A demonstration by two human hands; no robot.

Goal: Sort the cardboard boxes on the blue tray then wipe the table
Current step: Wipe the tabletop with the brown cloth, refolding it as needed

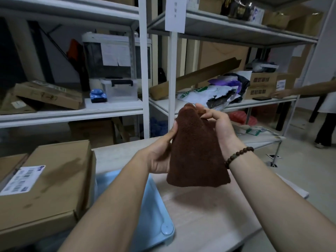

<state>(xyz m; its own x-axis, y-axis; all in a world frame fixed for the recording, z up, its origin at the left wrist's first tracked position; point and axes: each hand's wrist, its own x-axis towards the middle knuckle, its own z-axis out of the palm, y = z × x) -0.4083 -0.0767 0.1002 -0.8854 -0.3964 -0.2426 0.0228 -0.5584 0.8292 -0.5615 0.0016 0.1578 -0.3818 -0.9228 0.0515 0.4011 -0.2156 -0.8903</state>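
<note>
Both hands hold a dark brown cloth (197, 157) up in the air above the pale wooden table (209, 215). My left hand (160, 153) grips the cloth's left edge. My right hand (216, 124), with a bead bracelet at the wrist, pinches the cloth's top corner. The cloth hangs down in a folded cone shape. A large cardboard box (45, 186) with a white label lies on the blue tray (154, 215) at the left. My left forearm crosses over the tray.
White metal shelving (143, 70) stands behind the table, loaded with cardboard boxes, a clear plastic bin (119, 90), a blue toy car (98, 95) and bags. Another person (325, 99) stands at the far right, reaching to a shelf. Floor lies right of the table.
</note>
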